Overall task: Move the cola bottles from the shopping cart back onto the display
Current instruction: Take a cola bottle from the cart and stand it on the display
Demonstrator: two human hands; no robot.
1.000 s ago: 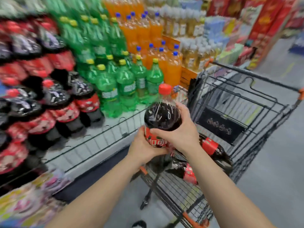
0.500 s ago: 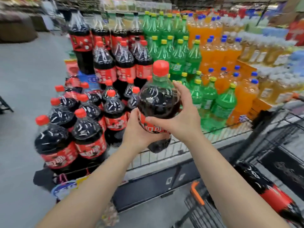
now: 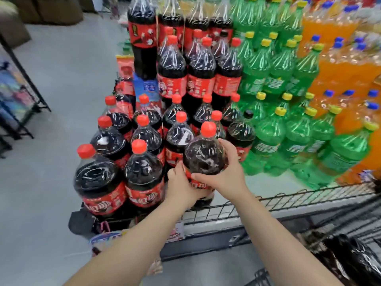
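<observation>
1. Cola btl (image 3: 204, 155) is upright with its red cap (image 3: 208, 129) on top. It's at the front edge of the display (image 3: 288, 200), just behind the wire rim (image 3: 216, 209). Can't tell if its base rests on the shelf.
2. L hand (image 3: 180, 185): fingers curled round the btl's lower left side, over the red label (image 3: 198, 185).
3. R hand (image 3: 227, 175): wrapped round the btl's right side, fingers high on the shoulder, thumb across the front.
4. Stocked cola btls (image 3: 144, 172) stand just left of and behind the held one, filling the display's left end in stacked tiers.
5. Green btls (image 3: 272, 137) stand to its right, w/ bare shelf in front of them. Orange btls (image 3: 340, 65) are beyond, toward the right end.
6. Shopping cart (image 3: 354, 221) is near the display's front edge, on the right. Dark btls (image 3: 354, 263) lie inside, too blurry for detail.
</observation>
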